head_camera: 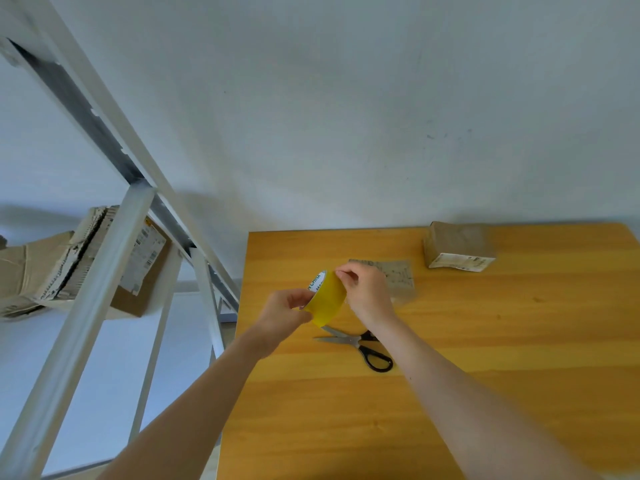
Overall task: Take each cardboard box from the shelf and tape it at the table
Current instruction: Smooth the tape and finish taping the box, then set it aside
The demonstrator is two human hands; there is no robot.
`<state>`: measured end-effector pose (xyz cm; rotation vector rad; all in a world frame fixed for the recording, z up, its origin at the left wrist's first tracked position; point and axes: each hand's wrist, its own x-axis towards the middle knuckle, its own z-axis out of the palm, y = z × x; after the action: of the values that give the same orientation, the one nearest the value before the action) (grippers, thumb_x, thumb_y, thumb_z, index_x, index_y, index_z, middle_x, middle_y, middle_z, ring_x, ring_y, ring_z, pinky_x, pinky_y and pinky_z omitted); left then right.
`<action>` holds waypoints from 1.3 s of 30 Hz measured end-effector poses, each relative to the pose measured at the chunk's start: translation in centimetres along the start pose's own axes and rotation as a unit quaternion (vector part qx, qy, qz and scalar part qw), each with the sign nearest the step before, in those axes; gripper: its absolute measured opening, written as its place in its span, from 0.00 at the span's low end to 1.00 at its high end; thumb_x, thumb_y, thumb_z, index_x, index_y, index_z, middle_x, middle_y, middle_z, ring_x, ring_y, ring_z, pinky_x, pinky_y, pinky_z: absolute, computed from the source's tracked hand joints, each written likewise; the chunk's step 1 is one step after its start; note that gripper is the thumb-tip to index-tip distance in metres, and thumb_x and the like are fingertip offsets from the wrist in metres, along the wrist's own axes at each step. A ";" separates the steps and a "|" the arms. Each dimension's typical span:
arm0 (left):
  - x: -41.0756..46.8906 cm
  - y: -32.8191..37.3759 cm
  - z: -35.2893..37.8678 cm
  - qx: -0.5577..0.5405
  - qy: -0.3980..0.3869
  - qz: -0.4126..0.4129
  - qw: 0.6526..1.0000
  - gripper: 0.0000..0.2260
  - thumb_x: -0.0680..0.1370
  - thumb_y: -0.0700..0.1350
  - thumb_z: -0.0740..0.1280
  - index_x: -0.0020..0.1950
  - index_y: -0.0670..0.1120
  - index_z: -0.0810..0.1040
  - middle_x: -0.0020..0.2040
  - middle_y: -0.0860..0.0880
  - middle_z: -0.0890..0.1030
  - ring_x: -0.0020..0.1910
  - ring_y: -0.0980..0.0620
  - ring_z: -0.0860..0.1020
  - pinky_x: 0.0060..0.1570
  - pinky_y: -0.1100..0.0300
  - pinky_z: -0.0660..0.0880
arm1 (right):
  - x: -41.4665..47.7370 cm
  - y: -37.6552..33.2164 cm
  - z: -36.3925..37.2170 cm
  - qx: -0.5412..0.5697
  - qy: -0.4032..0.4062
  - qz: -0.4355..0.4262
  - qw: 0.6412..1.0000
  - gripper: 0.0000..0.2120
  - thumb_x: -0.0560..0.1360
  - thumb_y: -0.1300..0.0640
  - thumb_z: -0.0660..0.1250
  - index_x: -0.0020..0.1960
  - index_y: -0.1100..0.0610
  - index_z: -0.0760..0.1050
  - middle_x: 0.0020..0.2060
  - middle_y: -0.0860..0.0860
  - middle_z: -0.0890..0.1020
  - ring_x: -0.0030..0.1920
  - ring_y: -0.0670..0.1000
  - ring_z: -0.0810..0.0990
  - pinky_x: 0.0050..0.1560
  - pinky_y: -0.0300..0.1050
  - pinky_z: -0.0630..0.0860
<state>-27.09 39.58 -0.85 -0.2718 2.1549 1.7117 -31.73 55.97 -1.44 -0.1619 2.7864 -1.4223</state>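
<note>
Yellow tape roll (327, 297) is held above the counter (502, 375). The left hand (285, 311) curls its fingers round it, and the right hand (367, 292) has its fingers pinched on the top edge. A flat cardboard box (401, 277) lies just behind the hands and a second box (457, 247) farther back, with scissors (360, 344) beneath the roll.

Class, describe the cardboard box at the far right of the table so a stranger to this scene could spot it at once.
Start at the orange wooden table. Near its far edge, toward the right, sits a brown cardboard box. Unlike the flatter box partly behind the right hand, it is thicker and carries a white label on its near side.
</note>
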 end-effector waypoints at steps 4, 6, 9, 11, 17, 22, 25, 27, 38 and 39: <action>0.1 0.5 0.9 -0.030 0.045 -0.008 0.998 0.02 0.75 0.42 0.72 0.46 0.45 0.83 0.44 0.47 0.84 0.43 0.55 0.78 0.47 0.62 0.74 | -0.8 0.3 0.8 -0.154 0.006 -0.079 0.985 0.05 0.79 0.65 0.64 0.47 0.64 0.78 0.39 0.57 0.80 0.35 0.56 0.78 0.33 0.48 0.72; 0.2 0.8 1.1 -0.024 0.045 -0.002 0.999 0.03 0.75 0.43 0.72 0.43 0.44 0.82 0.40 0.49 0.81 0.39 0.55 0.76 0.42 0.64 0.72 | -1.1 0.3 1.1 -0.223 0.016 -0.089 0.971 0.03 0.75 0.69 0.68 0.43 0.64 0.75 0.36 0.57 0.78 0.29 0.57 0.77 0.27 0.45 0.65; 0.3 0.9 1.0 -0.016 0.029 -0.002 0.999 0.05 0.76 0.43 0.71 0.44 0.42 0.80 0.39 0.48 0.78 0.38 0.55 0.74 0.42 0.61 0.70 | -0.9 -0.1 0.6 -0.226 -0.028 -0.063 0.972 0.03 0.78 0.66 0.63 0.49 0.65 0.74 0.42 0.58 0.77 0.38 0.59 0.78 0.34 0.49 0.69; 0.2 0.8 0.8 -0.010 0.027 0.007 1.000 0.06 0.76 0.43 0.70 0.46 0.39 0.79 0.39 0.49 0.79 0.38 0.55 0.73 0.41 0.61 0.69 | -0.4 -0.1 0.2 -0.173 -0.036 -0.045 0.983 0.05 0.80 0.63 0.61 0.49 0.62 0.75 0.43 0.54 0.78 0.41 0.55 0.77 0.40 0.49 0.73; 0.2 1.4 0.8 -0.010 0.057 0.058 0.997 0.03 0.75 0.39 0.71 0.43 0.43 0.79 0.39 0.54 0.79 0.38 0.62 0.75 0.40 0.71 0.70 | 0.7 -1.3 -0.8 0.240 -0.050 0.281 0.928 0.14 0.80 0.48 0.64 0.55 0.58 0.78 0.50 0.54 0.83 0.50 0.54 0.84 0.50 0.50 0.81; 0.7 2.1 0.8 0.039 0.047 0.040 0.997 0.02 0.76 0.43 0.71 0.47 0.49 0.81 0.45 0.56 0.82 0.44 0.65 0.78 0.40 0.76 0.70 | 0.8 -2.2 -1.4 0.423 -0.081 0.313 0.846 0.08 0.81 0.60 0.64 0.54 0.63 0.78 0.48 0.58 0.84 0.46 0.54 0.84 0.46 0.49 0.80; 0.7 2.9 1.1 -0.033 0.061 -0.008 0.998 0.15 0.79 0.55 0.64 0.49 0.46 0.84 0.45 0.53 0.84 0.46 0.60 0.79 0.41 0.72 0.69 | 0.8 -2.1 -1.0 0.391 -0.071 0.319 0.860 0.11 0.80 0.61 0.63 0.55 0.67 0.78 0.49 0.62 0.82 0.47 0.57 0.80 0.51 0.54 0.77; 1.0 2.9 1.2 -0.052 0.076 -0.025 0.995 0.16 0.80 0.55 0.63 0.49 0.44 0.84 0.47 0.48 0.84 0.52 0.53 0.81 0.49 0.66 0.72 | 0.6 -2.3 -0.5 0.374 -0.063 0.330 0.865 0.15 0.78 0.60 0.63 0.57 0.72 0.74 0.45 0.61 0.78 0.45 0.57 0.76 0.46 0.54 0.73; 1.3 3.4 2.3 -0.042 0.092 0.004 0.995 0.06 0.79 0.50 0.66 0.50 0.52 0.82 0.47 0.46 0.85 0.51 0.46 0.81 0.56 0.50 0.76 | 0.9 -2.2 -0.1 0.450 -0.016 0.361 0.817 0.21 0.71 0.76 0.54 0.48 0.58 0.80 0.47 0.56 0.80 0.49 0.52 0.77 0.50 0.42 0.71; 1.5 3.6 2.4 -0.042 0.090 0.011 0.995 0.06 0.80 0.50 0.66 0.49 0.53 0.82 0.47 0.46 0.85 0.51 0.45 0.81 0.56 0.49 0.76 | 0.9 -2.1 -0.2 0.443 -0.015 0.355 0.823 0.24 0.69 0.79 0.53 0.52 0.58 0.79 0.53 0.57 0.81 0.56 0.54 0.77 0.55 0.44 0.72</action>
<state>-29.38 42.87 1.32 -0.4415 2.2200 1.8573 -32.43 54.82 0.43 0.7497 1.5343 -2.1392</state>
